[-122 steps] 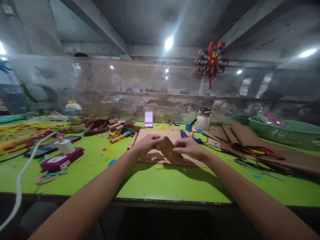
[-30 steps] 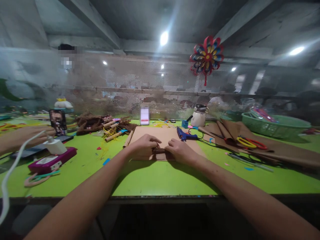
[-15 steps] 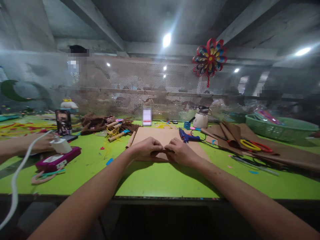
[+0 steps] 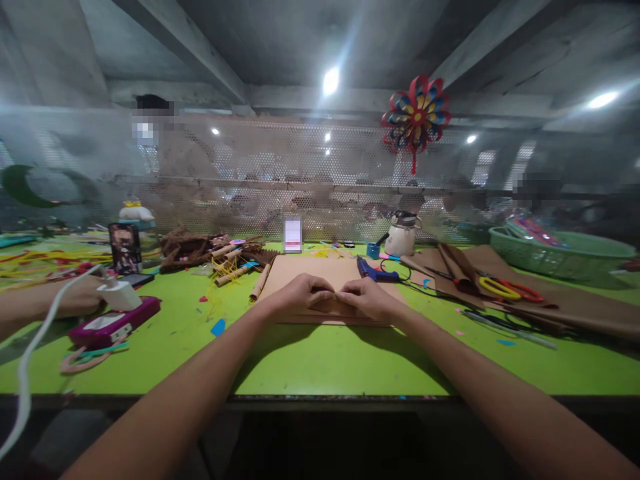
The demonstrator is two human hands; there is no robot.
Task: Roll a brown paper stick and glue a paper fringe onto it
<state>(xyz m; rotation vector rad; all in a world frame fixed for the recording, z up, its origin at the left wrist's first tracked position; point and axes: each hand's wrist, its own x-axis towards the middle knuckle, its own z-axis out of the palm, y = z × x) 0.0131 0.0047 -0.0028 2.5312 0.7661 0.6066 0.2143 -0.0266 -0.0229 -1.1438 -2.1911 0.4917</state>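
My left hand (image 4: 311, 293) and my right hand (image 4: 365, 298) meet over a brown board (image 4: 280, 273) on the green table. Both have their thumbs and fingers pinched, with the fingertips almost touching. A small brown piece (image 4: 330, 305), which looks like paper, shows between and below the fingers; its shape is largely hidden. A blue glue gun (image 4: 375, 272) rests by the board's right side, just beyond my right hand. At the board's left edge lies a brown paper roll (image 4: 261, 283).
To the right are brown paper sheets (image 4: 560, 300), scissors (image 4: 500, 288) and a green basket (image 4: 565, 257). At left, a co-worker's arm (image 4: 55, 303) lies near a purple power strip (image 4: 116, 323) and a white cable. A lit phone (image 4: 293, 235) and a kettle-like jug (image 4: 401, 235) stand at the back.
Both hands have shifted slightly, with the fingertips closer together and the right hand turned a little. The brown piece between them shows at a different angle.
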